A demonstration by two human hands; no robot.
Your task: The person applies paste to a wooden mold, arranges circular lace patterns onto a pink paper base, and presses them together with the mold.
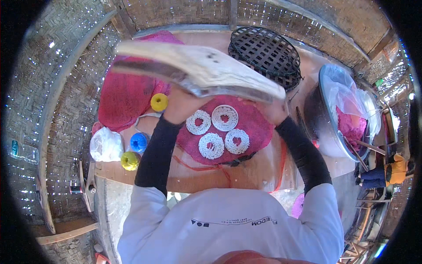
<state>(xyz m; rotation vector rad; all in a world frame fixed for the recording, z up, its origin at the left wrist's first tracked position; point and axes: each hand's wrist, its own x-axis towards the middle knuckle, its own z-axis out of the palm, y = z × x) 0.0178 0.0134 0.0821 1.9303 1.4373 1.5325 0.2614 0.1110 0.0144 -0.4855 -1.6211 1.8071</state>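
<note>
With both hands I hold up a long pale board [206, 66], tilted and smeared by motion, its grain and dark spots like wood. My left hand [187, 104] grips its near edge towards the left, and my right hand [273, 110] grips close to its right end; the board hides most of the fingers of both. Below and between my hands lies a magenta sheet [259, 127]. On it sit several white lacy rings, one [212, 146] of stringy strands, another [225, 118] inside a round white rim.
Larger magenta sheets [121, 103] lie left. Beside them are a yellow ring [159, 102], a blue one [138, 142], a yellow-green one [129, 161] and a white plastic bag [107, 144]. Right stand a dark woven basket [263, 55] and a basin [323, 123] holding pink stuff; someone in orange [397, 170] is beyond.
</note>
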